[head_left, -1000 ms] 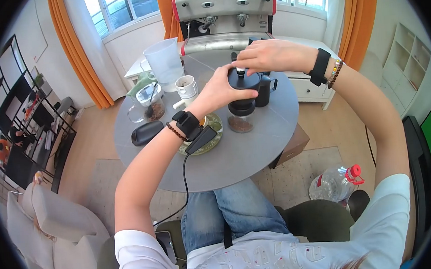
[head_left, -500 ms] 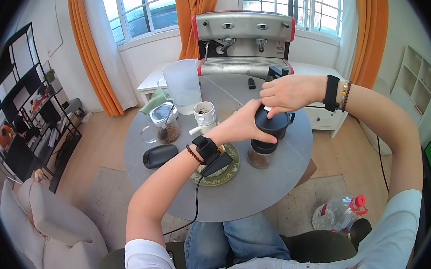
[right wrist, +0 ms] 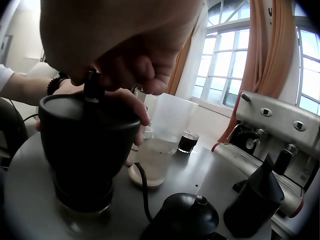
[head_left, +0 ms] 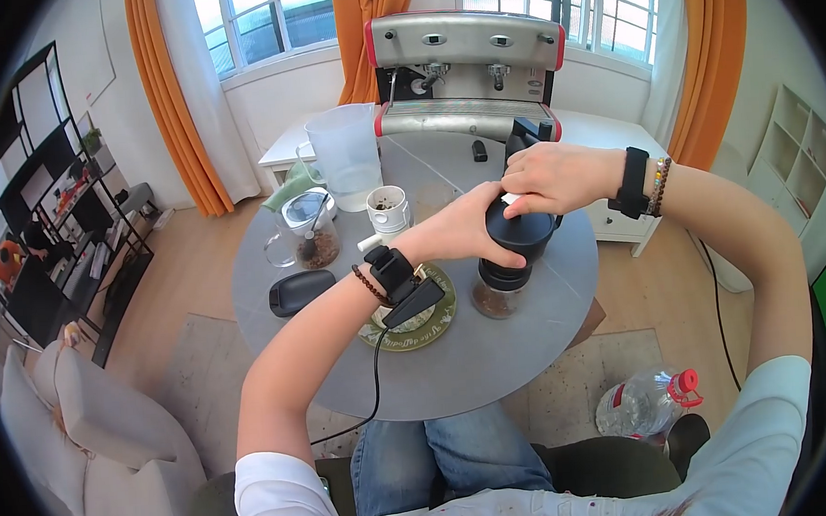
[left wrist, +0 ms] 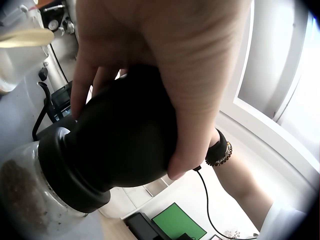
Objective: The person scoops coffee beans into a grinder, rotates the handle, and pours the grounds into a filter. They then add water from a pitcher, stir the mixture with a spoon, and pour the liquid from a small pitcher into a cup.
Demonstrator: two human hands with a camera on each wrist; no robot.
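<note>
A black hand coffee grinder (head_left: 523, 232) stands near the right side of the round table, with brown coffee grounds in its clear glass jar (head_left: 498, 298). Around the upper body wraps my left hand (head_left: 463, 228), thumb on the near side. The left wrist view shows the grinder's black body (left wrist: 125, 130) in that grip. Over the lid, my right hand (head_left: 564, 178) holds the crank; its fingers hide most of the knob. In the right wrist view, the crank's upright end (right wrist: 93, 87) shows under the curled fingers of the right hand (right wrist: 120, 40).
Behind the grinder stands a black kettle (right wrist: 185, 220). To the left are a green-rimmed plate (head_left: 427, 337), a white cup (head_left: 389, 212), a glass jug of beans (head_left: 318, 252), a plastic pitcher (head_left: 345, 153) and a black dish (head_left: 302, 293). An espresso machine (head_left: 462, 56) stands beyond.
The head view has shifted, so the table appears lower and further right. My right hand has come round closer over the grinder's lid; my left hand keeps its hold on the body.
</note>
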